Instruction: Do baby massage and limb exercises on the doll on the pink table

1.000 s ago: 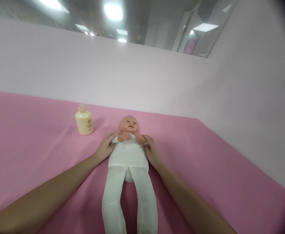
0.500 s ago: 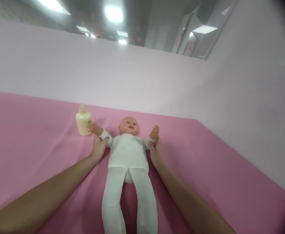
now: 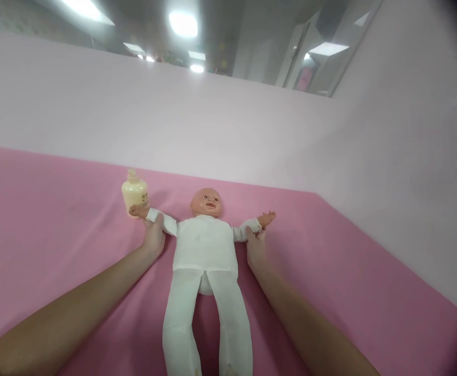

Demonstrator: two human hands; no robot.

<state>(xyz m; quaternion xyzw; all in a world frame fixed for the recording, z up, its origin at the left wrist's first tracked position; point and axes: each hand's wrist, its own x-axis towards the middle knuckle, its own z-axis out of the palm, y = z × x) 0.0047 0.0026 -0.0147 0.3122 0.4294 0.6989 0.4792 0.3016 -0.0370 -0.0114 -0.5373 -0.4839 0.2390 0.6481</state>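
A baby doll [image 3: 205,243] in a white top and white trousers lies on its back, head toward the wall. Its arms are spread out to both sides. My left hand [image 3: 154,235] is closed around the doll's forearm on the left, thumb on top of the white sleeve. On the other side my right hand [image 3: 256,244] grips the opposite forearm near the cuff. Parts of my fingers are hidden under the sleeves. The doll's hand on the left overlaps the lower part of a cream pump bottle [image 3: 135,190] in view; whether they touch I cannot tell.
The doll and bottle are on a pink padded surface [image 3: 56,209]. Behind it rises a pale wall [image 3: 173,120], which meets another wall [image 3: 388,156] on the right. A window [image 3: 252,36] with light reflections runs along the top.
Both doll arms have moved outward and now stretch sideways, where before the forearms were bent more upward. My hands have shifted outward with them, still holding the sleeves.
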